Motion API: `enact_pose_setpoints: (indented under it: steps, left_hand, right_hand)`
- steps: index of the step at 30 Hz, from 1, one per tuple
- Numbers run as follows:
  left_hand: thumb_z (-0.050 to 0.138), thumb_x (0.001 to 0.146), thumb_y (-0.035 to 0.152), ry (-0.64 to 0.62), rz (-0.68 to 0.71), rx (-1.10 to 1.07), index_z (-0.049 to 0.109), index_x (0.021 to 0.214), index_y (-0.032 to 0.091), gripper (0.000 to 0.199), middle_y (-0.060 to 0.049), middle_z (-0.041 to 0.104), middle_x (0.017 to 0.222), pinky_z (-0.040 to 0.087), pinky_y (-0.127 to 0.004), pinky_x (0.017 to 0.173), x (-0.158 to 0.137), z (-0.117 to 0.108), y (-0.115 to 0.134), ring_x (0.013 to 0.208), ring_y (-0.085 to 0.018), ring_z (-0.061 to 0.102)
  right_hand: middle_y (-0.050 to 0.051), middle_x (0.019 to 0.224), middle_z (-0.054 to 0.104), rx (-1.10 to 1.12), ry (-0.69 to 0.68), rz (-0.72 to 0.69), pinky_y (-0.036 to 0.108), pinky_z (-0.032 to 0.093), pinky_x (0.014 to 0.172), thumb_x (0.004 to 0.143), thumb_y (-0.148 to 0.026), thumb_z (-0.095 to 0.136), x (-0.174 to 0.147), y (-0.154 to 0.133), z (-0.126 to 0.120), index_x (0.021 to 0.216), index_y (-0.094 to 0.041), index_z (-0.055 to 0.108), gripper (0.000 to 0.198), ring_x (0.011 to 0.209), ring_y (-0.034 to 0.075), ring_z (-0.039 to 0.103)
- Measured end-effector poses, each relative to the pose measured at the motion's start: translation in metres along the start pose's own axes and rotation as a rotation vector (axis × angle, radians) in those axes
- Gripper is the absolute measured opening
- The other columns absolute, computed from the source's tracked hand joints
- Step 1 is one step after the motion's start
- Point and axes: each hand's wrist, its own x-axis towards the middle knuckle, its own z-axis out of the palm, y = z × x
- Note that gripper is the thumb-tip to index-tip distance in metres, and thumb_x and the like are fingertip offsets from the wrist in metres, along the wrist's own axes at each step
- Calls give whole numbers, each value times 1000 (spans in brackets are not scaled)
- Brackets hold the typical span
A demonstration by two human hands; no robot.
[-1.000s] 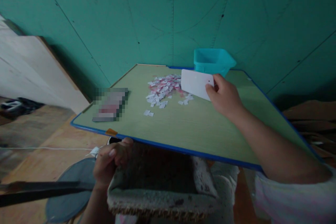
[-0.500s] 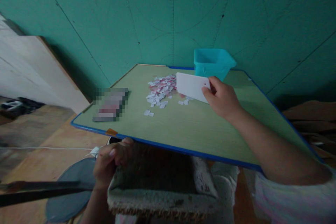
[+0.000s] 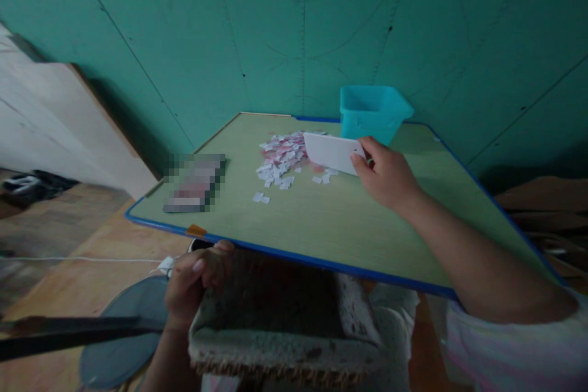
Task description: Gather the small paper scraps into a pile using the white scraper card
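Note:
My right hand (image 3: 388, 171) pinches a white flat plastic scraper (image 3: 331, 152) with a small hole near its gripped end. The scraper is tilted on its long side over the table, its left end by a pile of small white and pinkish paper-like pieces (image 3: 282, 159). Below the table's front edge, my left hand (image 3: 197, 282) is closed at the upper left rim of a dark-bottomed, cloth-edged basket (image 3: 285, 343). The basket sits under that edge, close to my lap. A few loose pieces (image 3: 261, 197) lie apart from the pile.
A turquoise plastic bin (image 3: 372, 125) stands at the table's back right. On the left lies a blurred-out flat object (image 3: 195, 184). The table (image 3: 294, 220) has blue-taped edges and backs onto a green wall (image 3: 294, 24). A grey round stool seat (image 3: 124, 331) is at lower left.
My right hand has shifted the scraper slightly left and tipped it more upright beside the pile. My left hand and the basket look the same.

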Motion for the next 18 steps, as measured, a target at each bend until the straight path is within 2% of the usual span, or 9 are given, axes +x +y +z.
enact_pose_setpoints:
  steps: [5,10,15,18]
  left_hand:
    - [53,69,30,41,-46,-24,54,39,21,32,3,52,34,29,-36,57,0,2,1,34,-15,40]
    - [53,69,30,41,-10,-37,55,39,21,32,4,51,33,29,-35,57,0,3,1,33,-14,39]
    - [54,69,31,13,-29,-45,55,40,20,31,3,53,33,31,-36,57,1,1,1,34,-15,40]
    - [52,70,31,6,-44,-55,55,41,21,31,4,52,34,31,-35,58,0,-2,-2,35,-15,40]
  right_hand:
    - [4,64,55,50,37,22,26,27,51,77,-26,43,0,-3,-4,81,-18,53,13,54,15,45]
    - [3,64,54,66,26,22,26,27,51,76,-25,45,0,-3,-3,81,-17,53,12,54,14,44]
    - [3,68,56,273,-40,16,25,30,54,77,-27,45,-2,-5,-3,80,-17,52,13,59,14,48]
    - [3,72,58,365,-12,29,25,32,55,76,-28,46,-3,-5,-3,82,-18,52,13,63,14,49]
